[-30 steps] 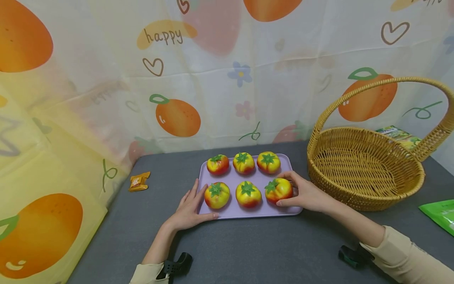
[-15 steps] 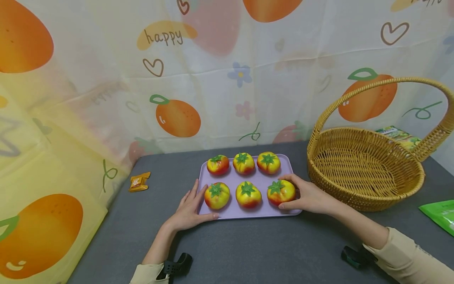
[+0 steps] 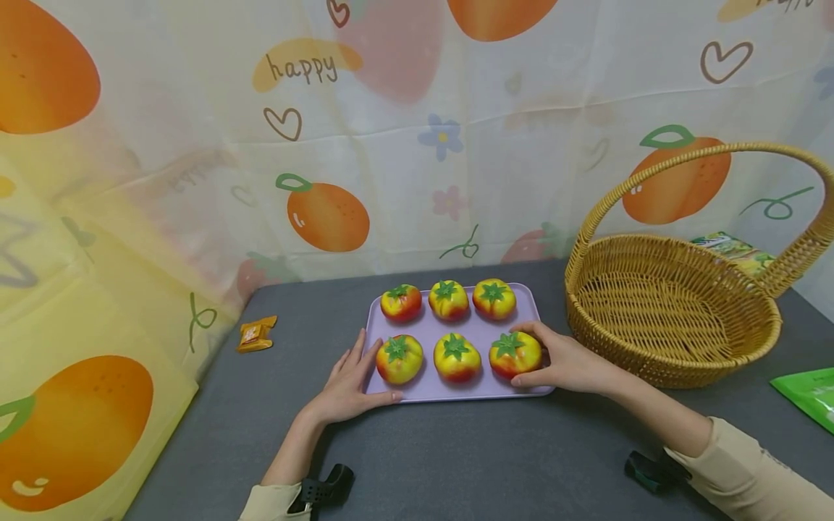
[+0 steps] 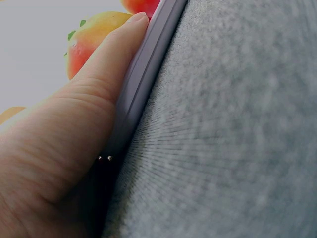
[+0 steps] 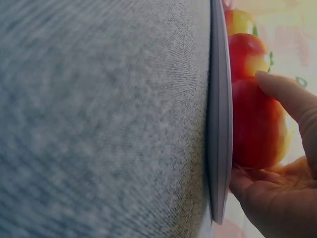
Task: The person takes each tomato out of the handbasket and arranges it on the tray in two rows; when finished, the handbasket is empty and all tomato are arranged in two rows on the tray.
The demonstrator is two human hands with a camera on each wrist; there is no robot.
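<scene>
Several yellow-and-red tomatoes with green star-shaped tops sit in two rows on a lilac tray (image 3: 485, 391). My right hand (image 3: 568, 359) holds the front-right tomato (image 3: 515, 354) between thumb and fingers. In the right wrist view that tomato (image 5: 260, 124) stands just inside the tray's rim, beside another tomato (image 5: 246, 55). My left hand (image 3: 345, 383) rests at the tray's front-left corner with fingers spread and straight. Its thumb lies along the front rim, near the front-left tomato (image 3: 399, 359). The left wrist view shows this thumb (image 4: 111, 59) against the tray edge (image 4: 143, 74).
A wicker basket (image 3: 674, 369) with a tall handle stands right of the tray. Behind it lies a printed packet (image 3: 733, 247). A green packet (image 3: 808, 394) is at the right edge, and a small orange wrapped snack (image 3: 256, 334) lies at left. A patterned cloth hangs behind the table.
The tomato in my right hand has shifted slightly right and toward me, and its green top has turned to face more upward. My left hand and the other tomatoes stay put.
</scene>
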